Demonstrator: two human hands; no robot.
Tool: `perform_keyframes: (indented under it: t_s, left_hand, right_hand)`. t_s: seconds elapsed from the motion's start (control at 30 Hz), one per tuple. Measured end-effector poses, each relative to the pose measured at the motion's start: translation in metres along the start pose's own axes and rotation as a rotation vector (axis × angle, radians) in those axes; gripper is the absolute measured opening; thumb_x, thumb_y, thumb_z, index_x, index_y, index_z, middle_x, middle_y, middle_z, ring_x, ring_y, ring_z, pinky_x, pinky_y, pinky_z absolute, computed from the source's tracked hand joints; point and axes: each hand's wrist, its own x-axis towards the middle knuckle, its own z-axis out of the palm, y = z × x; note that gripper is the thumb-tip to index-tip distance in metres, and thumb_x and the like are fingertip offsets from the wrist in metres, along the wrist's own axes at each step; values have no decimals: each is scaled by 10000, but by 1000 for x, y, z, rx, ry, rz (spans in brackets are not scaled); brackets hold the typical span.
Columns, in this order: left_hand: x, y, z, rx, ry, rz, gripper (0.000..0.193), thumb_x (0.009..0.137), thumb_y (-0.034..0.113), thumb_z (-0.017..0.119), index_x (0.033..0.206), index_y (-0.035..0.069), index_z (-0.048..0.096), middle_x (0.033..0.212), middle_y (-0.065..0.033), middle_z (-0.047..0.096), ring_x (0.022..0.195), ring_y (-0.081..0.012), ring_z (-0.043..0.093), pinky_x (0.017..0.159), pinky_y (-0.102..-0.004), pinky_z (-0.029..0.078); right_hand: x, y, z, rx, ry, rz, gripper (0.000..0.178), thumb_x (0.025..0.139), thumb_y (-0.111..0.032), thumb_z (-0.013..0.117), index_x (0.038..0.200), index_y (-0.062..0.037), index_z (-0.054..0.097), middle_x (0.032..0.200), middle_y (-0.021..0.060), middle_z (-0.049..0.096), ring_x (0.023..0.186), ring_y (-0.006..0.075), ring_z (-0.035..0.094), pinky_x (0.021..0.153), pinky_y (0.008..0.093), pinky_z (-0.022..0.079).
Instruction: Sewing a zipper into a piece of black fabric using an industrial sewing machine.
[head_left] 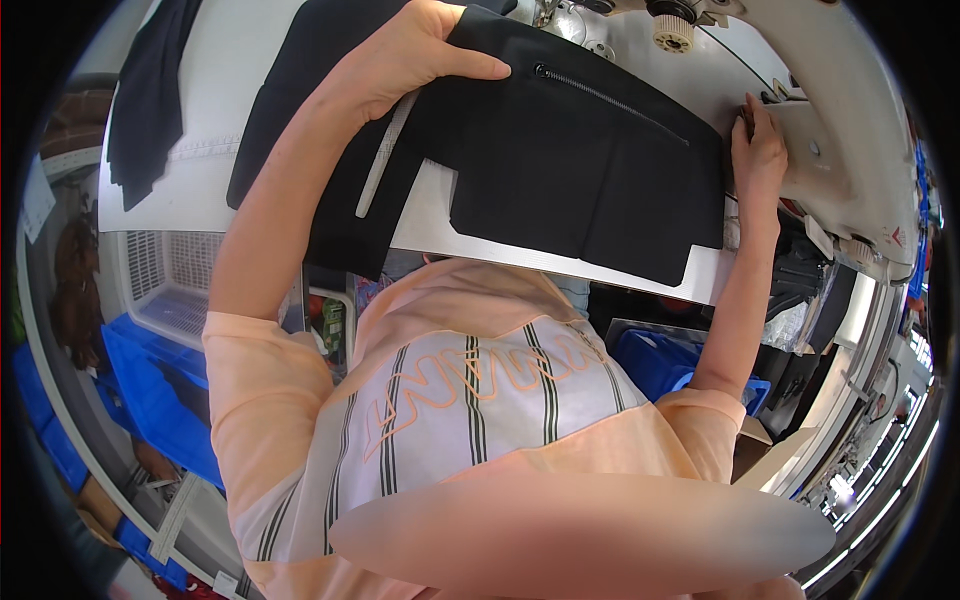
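A black fabric panel (520,160) with a metal zipper (615,100) set across it lies on the white sewing table. My left hand (405,55) rests at its upper left, thumb stretched out over the cloth towards the zipper's end; the other fingers are mostly hidden at the upper edge of the picture. Just past the panel's right edge, my right hand (760,155) is against the sewing machine's pale body (835,150). Its fingers are bent around a small dark part or thing that I cannot make out.
The machine's needle area and a ribbed knob (673,33) are at the top. More black cloth (150,110) hangs over the table's left side. A pale ruler-like strip (385,160) lies beside the panel. Below left are a white basket (180,275) and blue bins (165,385).
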Motion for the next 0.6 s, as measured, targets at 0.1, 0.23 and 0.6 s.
perform_keyframes:
  t_s: [0.1,0.23,0.6]
  left_hand:
    - [0,0,1,-23,-2,-20,221,773,118,760,951,7,693,836,-78,708,726,-114,673,716,-241,543]
    - [0,2,1,-40,-28,-4,217,773,117,758,951,10,695,836,-76,708,726,-114,673,714,-240,543]
    - [-4,1,-1,35,-31,-8,214,762,125,769,935,15,706,814,-67,707,713,-102,665,697,-231,533]
  right_hand:
    - [-7,-3,-13,-30,-52,6,225,870,-70,555,1069,-21,648,1000,157,649,874,344,645,777,413,515]
    - [-14,-14,-31,-181,-170,62,222,872,-78,560,1067,-18,649,962,167,649,858,347,644,766,410,516]
    - [-21,-26,-31,438,-31,491,176,930,-143,575,1025,-5,629,816,104,651,689,176,626,632,320,499]
